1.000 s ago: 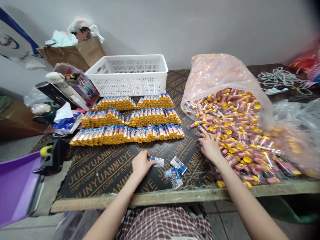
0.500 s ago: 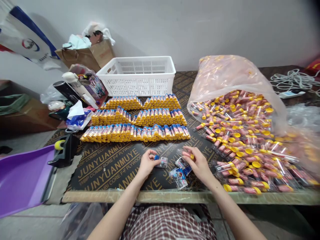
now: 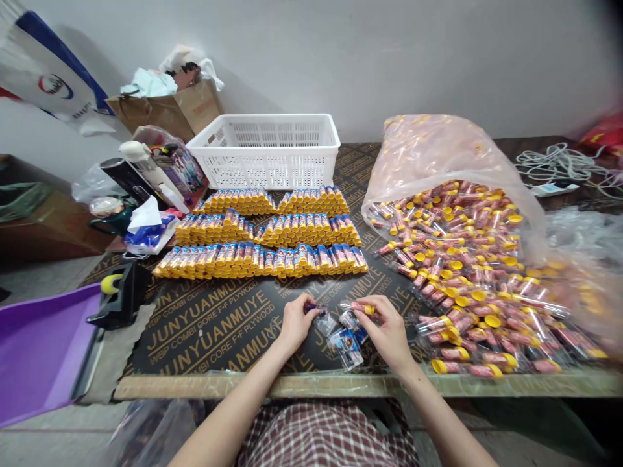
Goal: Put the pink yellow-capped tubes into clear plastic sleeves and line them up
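Your left hand (image 3: 295, 322) pinches a small clear packet (image 3: 325, 322); your right hand (image 3: 387, 334) grips a yellow-capped tube (image 3: 365, 309) close beside it; printed cards (image 3: 346, 347) lie just below, on the black plywood board (image 3: 219, 324)

glossy clear plastic tubes (image 3: 455, 353), smooth black plywood board (image 3: 214, 331), white plastic basket (image 3: 263, 172)

Tube rows (image 3: 257, 259) ahead, loose tubes (image 3: 467, 279) past right hand (image 3: 387, 334), packets (image 3: 345, 344) beside it

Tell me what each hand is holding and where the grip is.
The right hand pinches a yellow-capped clear tube near its cap; the left hand pinches a small dark blue piece, too small to tell more.
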The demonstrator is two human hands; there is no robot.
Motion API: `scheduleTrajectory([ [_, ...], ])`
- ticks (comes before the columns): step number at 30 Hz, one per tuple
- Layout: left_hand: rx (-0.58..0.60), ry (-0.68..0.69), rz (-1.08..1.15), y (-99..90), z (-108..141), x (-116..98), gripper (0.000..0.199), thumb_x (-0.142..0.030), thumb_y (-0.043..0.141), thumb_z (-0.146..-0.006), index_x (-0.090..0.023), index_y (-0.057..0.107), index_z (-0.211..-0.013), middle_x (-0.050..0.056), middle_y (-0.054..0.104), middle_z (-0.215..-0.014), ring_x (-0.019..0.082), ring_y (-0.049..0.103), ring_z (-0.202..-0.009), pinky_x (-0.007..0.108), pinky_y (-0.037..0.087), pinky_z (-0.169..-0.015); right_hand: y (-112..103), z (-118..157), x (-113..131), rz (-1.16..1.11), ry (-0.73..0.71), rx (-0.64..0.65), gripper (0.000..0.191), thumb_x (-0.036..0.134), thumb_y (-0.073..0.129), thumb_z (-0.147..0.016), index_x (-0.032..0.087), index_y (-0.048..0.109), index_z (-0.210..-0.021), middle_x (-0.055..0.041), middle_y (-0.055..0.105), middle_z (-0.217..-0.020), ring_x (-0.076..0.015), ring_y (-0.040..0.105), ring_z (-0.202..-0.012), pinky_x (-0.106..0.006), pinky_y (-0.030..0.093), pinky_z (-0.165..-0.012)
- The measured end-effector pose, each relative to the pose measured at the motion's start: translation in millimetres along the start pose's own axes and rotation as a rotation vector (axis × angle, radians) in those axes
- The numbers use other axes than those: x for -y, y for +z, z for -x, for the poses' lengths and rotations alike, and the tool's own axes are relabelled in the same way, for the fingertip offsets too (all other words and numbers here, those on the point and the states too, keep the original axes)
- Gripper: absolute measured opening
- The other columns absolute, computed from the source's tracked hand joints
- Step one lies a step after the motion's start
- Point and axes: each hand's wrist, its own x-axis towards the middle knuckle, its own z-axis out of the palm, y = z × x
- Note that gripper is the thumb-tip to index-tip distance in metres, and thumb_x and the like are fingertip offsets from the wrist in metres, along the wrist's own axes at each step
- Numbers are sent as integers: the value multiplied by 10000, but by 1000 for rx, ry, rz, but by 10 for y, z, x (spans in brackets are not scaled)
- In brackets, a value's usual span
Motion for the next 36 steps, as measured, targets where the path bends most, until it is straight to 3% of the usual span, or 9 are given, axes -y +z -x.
scheduleTrajectory([
  [7, 49, -264, 677, -71, 6, -182, 229, -307, 728, -602, -143, 662, -747, 4, 622, -685, 98, 502, -593, 202, 363, -569, 85, -38, 68, -65, 44, -16, 185, 347, 560, -824, 202, 671, -848, -89, 570, -983, -227, 565, -957, -307, 506, -692],
  [13, 14, -335, 801, -112, 15, -206, 308, -413, 752, -582, -131, 662, -666, -3, 601, -603, 85, 471, -529, 201, 347, -535, 184, -80, 193, -43, -26, -4, 205, 306, 515, -856, 235, 676, -962, -70, 584, -1011, -209, 559, -988, -359, 457, -862],
  [17, -24, -290, 713, -121, 35, -180, 362, -478, 720, -598, -128, 628, -600, -19, 549, -545, 82, 428, -511, 202, 324, -522, 232, -50, 202, -54, -2, 29, 228, 337, 539, -844, 232, 675, -994, -77, 569, -1039, -212, 552, -1012, -354, 456, -874],
  [22, 77, -152, 517, -46, 85, -178, 370, -486, 646, -674, -138, 582, -567, -40, 479, -510, 86, 387, -519, 206, 304, -525, 381, -62, 161, -131, 87, 65, 221, 389, 593, -794, 187, 682, -792, -88, 581, -970, -209, 587, -914, -291, 506, -697],
  [27, -1, -53, 84, -71, 69, -34, 265, -394, 631, -717, -170, 588, -581, -17, 522, -549, 124, 446, -561, 241, 342, -589, 461, -142, 116, -132, 94, -106, 234, 382, 586, -796, 174, 657, -716, -78, 592, -898, -196, 582, -868, -284, 489, -680],
  [30, -66, 14, -293, -167, 72, 47, 116, -307, 683, -684, -198, 644, -687, 25, 587, -699, 187, 518, -729, 289, 377, -703, 420, -182, 107, -173, 98, -171, 230, 378, 588, -795, 167, 642, -721, -68, 586, -862, -184, 573, -837, -272, 481, -660],
  [32, -155, 55, -413, -219, 81, 35, 285, -258, 721, -642, -223, 654, -917, 61, 599, -911, 235, 515, -913, 341, 380, -807, 390, -188, 116, -219, 104, -158, 222, 371, 597, -790, 163, 638, -725, -60, 585, -846, -176, 571, -820, -271, 479, -668],
  [34, -239, 58, -340, -232, 89, -36, 480, -257, 731, -633, -240, 600, -1095, 84, 568, -1070, 256, 488, -1025, 383, 367, -878, 381, -178, 141, -267, 115, -135, 212, 365, 603, -788, 162, 639, -737, -52, 587, -842, -166, 570, -804, -272, 478, -684],
  [36, -247, -4, -56, -196, 89, -145, 417, -321, 700, -673, -221, 627, -1071, 91, 588, -1067, 242, 518, -995, 374, 385, -873, 397, -158, 176, -301, 127, -107, 203, 362, 603, -791, 166, 643, -757, -45, 590, -848, -160, 569, -798, -273, 479, -694],
])
